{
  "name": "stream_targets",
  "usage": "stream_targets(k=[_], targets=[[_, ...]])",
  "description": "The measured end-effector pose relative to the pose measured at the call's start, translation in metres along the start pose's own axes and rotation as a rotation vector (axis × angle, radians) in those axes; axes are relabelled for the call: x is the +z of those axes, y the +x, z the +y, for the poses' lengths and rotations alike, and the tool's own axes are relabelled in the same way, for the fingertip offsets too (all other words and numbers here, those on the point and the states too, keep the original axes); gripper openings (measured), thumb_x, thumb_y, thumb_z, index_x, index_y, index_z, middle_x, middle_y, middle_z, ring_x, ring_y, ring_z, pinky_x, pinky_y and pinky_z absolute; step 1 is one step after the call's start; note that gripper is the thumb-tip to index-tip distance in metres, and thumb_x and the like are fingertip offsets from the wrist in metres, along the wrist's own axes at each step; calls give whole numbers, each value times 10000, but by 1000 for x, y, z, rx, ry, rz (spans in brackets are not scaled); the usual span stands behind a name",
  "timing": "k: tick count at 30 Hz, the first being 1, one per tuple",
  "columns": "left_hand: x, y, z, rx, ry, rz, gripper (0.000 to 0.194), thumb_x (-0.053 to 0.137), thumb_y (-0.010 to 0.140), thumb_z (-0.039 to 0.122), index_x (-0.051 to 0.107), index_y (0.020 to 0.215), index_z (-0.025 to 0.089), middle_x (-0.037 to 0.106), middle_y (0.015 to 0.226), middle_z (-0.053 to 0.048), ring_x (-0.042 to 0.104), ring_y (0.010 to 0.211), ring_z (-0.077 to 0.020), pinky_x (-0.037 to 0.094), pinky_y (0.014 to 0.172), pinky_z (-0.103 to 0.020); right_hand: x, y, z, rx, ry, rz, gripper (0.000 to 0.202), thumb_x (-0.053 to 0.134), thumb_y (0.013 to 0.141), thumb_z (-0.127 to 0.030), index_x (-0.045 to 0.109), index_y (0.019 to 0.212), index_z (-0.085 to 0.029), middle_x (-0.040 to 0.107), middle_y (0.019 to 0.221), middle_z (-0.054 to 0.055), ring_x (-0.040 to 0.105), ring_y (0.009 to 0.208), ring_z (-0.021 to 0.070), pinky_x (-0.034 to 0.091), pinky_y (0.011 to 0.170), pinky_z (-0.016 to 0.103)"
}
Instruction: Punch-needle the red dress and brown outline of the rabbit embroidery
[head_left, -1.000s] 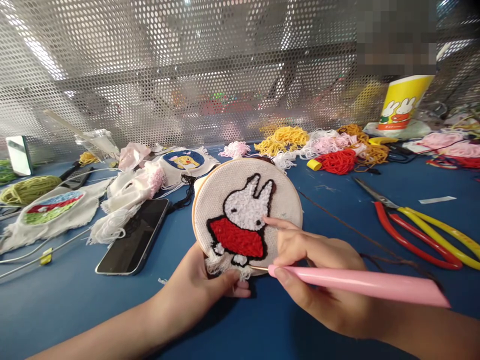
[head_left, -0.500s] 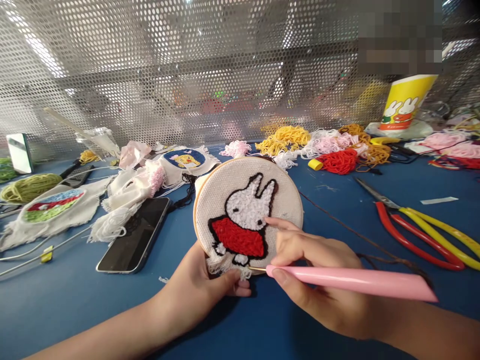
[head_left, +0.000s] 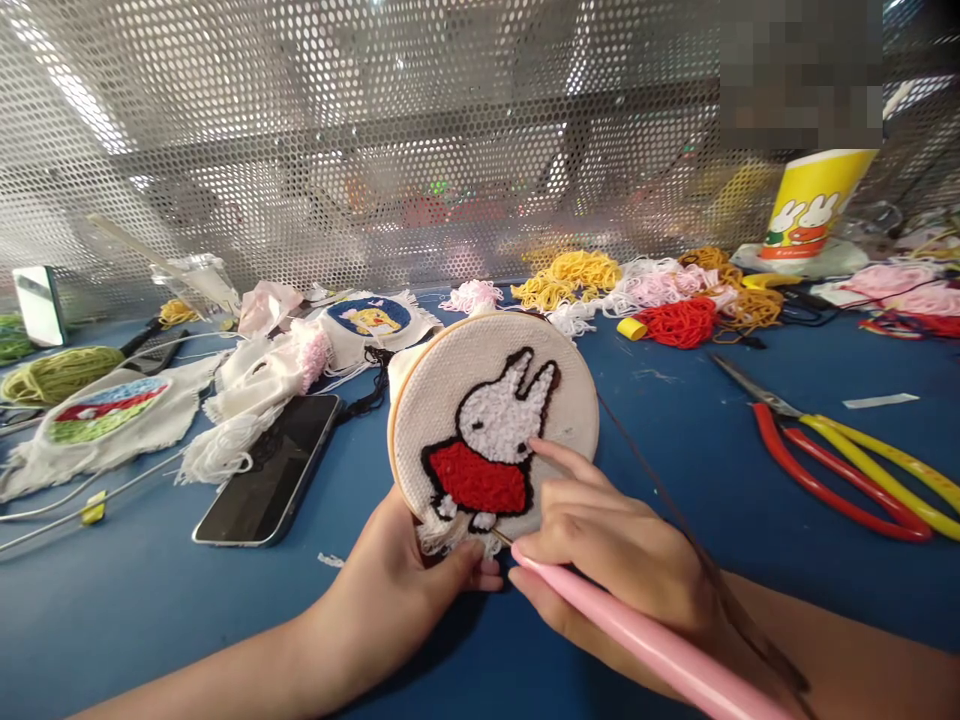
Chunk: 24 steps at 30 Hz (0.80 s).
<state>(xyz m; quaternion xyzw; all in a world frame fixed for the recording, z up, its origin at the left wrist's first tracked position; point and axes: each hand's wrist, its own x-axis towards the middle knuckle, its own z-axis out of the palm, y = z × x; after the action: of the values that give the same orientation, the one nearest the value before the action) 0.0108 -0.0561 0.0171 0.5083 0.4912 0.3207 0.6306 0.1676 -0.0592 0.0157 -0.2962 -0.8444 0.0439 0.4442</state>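
Observation:
A round embroidery hoop [head_left: 420,400] stands tilted up, its cream cloth bearing a white rabbit [head_left: 491,425] in a red dress with black outlines. My left hand [head_left: 405,580] grips the hoop's lower edge, thumb in front over frayed white threads. In my right hand [head_left: 600,560] is a pink punch needle [head_left: 637,640], its thin metal tip at the cloth by the rabbit's feet. One finger of that hand rests near the rabbit's cheek. A dark brown yarn [head_left: 660,480] runs from behind the hoop across my right wrist.
Scissors [head_left: 832,450] with red and yellow handles lie to the right. A black phone [head_left: 270,480] and stitched cloths [head_left: 112,420] lie left. Colored yarn piles [head_left: 566,280] and a yellow cup [head_left: 814,205] sit at the back, before a perforated metal panel [head_left: 337,150].
The punch needle's rear end has swung downward and toward me as my right hand shifted slightly left. The hoop has turned a little. The brown yarn now lies over my right wrist.

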Motion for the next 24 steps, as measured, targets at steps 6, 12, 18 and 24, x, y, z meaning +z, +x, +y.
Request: stream_targets(k=[6, 12, 18, 24], targets=[[0, -1, -2, 60, 87, 17, 264, 550, 699, 175, 453, 943, 143, 638, 844, -41, 606, 674, -152, 509, 631, -263, 6, -3, -3, 29, -24, 45, 151, 483, 678, -53, 494, 552, -135, 480, 451, -16, 442, 471, 84, 396, 894, 398], [0, -1, -1, 130, 219, 31, 302, 533, 709, 168, 467, 1001, 132, 623, 942, -66, 589, 829, -186, 458, 789, -304, 2, -3, -3, 16, 9, 10, 144, 551, 709, -150, 507, 573, -135, 491, 453, -26, 454, 463, 80, 379, 907, 401], [-3, -2, -2, 276, 336, 62, 313, 509, 700, 108, 498, 1012, 138, 623, 969, -56, 573, 879, -181, 438, 823, -299, 7, -4, -3, -15, -84, 41, 247, 432, 780, -108, 568, 578, -149, 489, 458, -30, 443, 491, 77, 350, 898, 411], [-4, -8, -7, 303, 453, 32, 282, 494, 736, 169, 510, 1017, 170, 607, 1027, -60, 576, 896, -183, 467, 769, -278, 9, -6, -5, -48, -106, 52, 149, 527, 723, -93, 591, 590, -111, 556, 467, -19, 508, 527, 91, 332, 882, 391]])
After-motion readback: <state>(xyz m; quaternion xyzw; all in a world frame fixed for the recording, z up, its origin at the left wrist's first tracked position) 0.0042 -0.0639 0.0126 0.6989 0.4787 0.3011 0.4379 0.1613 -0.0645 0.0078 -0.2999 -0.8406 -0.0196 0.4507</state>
